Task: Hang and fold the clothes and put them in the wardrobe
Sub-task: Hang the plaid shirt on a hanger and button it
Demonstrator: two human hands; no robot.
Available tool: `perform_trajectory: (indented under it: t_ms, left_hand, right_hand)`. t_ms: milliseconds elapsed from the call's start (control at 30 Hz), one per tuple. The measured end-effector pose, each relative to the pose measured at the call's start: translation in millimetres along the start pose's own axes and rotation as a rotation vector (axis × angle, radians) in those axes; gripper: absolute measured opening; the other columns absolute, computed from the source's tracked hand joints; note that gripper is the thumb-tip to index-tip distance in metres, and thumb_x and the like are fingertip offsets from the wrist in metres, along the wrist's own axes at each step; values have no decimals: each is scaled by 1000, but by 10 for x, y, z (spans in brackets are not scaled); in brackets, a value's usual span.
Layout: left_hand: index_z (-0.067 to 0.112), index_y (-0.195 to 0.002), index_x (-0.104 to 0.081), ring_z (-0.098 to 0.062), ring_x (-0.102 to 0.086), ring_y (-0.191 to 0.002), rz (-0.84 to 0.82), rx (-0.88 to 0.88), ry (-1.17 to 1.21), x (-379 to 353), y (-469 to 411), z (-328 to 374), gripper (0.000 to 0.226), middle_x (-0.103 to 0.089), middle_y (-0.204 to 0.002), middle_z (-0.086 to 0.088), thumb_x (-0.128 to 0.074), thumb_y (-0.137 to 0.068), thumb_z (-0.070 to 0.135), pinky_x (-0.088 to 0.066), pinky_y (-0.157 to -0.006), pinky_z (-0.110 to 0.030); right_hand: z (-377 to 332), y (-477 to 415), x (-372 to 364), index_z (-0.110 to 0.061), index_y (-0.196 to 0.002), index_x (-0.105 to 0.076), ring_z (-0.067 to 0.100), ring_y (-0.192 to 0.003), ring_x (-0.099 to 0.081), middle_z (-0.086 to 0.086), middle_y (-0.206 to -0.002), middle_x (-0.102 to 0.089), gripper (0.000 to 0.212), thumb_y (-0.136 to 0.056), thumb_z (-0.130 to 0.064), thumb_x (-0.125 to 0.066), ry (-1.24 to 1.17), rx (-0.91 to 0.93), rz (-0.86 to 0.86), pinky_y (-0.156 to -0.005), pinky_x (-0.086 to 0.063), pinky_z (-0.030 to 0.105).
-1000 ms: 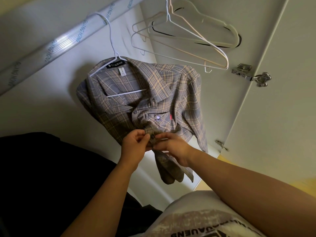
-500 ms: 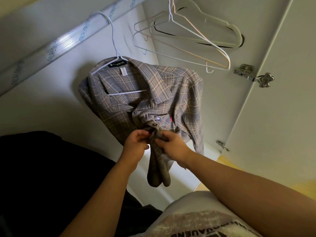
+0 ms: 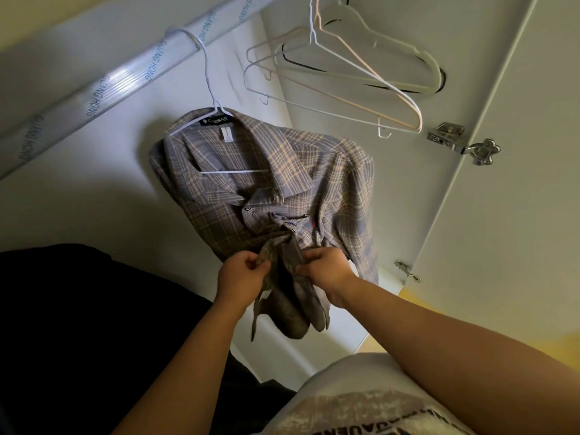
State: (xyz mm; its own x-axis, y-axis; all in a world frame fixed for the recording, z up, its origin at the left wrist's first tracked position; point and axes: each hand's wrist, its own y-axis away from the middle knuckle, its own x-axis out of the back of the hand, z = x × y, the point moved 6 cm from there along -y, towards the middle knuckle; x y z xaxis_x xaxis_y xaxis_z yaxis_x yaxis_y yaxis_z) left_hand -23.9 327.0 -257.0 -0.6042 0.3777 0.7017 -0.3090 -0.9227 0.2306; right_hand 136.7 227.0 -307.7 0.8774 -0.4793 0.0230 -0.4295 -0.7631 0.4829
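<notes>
A grey and tan plaid shirt hangs on a white wire hanger from the wardrobe rail. Its collar is open and two upper buttons show along the front. My left hand pinches the left front edge of the shirt below the chest pocket. My right hand pinches the right front edge beside it. The two hands are a few centimetres apart. The shirt's lower part hangs bunched beneath them.
Several empty wire hangers hang on the rail to the right. The open wardrobe door with metal hinges stands at the right. Dark clothing fills the lower left of the wardrobe.
Both hands have slid lower along the shirt's front edges and moved slightly apart. The shirt's lower part has bunched and now hangs down between them.
</notes>
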Motion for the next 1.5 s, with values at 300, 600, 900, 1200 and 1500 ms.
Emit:
perform_trajectory:
  t_ms: [300,600,900,1200,1500]
  left_hand:
    - [28,-84,-68,-12,-67,-82,15,-19,108,52,-13,131,9,-71,-86,6,-76,-85,25,-50,-65,-24]
    - [24,-82,-53,-13,-58,-74,-4,-41,-129,2,14,146,18,-60,-81,2,-69,-91,27,-39,-56,-24]
    - [6,-92,-73,-24,-74,-85,-228,128,407,-151,143,188,8,-77,-86,-8,-69,-92,13,-57,-63,-22]
    - [20,-97,-72,-17,-75,-85,-272,45,345,-153,163,168,27,-76,-90,-1,-66,-90,-5,-59,-69,-22]
    - [18,-111,-73,-9,-66,-87,-196,-217,-209,-159,107,174,25,-72,-98,4,-70,-88,7,-49,-72,-11]
  right_hand:
    - [29,-24,0,-25,-96,-74,21,-71,-68,4,-95,-74,8,-88,-26,-76,-95,-57,47,-62,-59,32]
    - [-36,44,-47,-27,-94,-68,24,-83,-67,7,-99,-69,7,-96,-32,-64,-84,-42,-54,-74,-59,38]
    - [-92,116,-163,-4,-117,-58,27,-86,-70,15,-95,-71,43,-84,24,-54,-547,-98,-235,-87,-57,44]
    - [-5,86,-52,-10,-106,-62,32,-90,-74,20,-107,-71,37,-79,16,-67,-275,-122,-89,-82,-60,50]
    - [-41,164,-26,-16,-100,-64,16,-38,-51,10,-66,-61,29,-83,6,-70,-49,-159,-101,-41,-42,24]
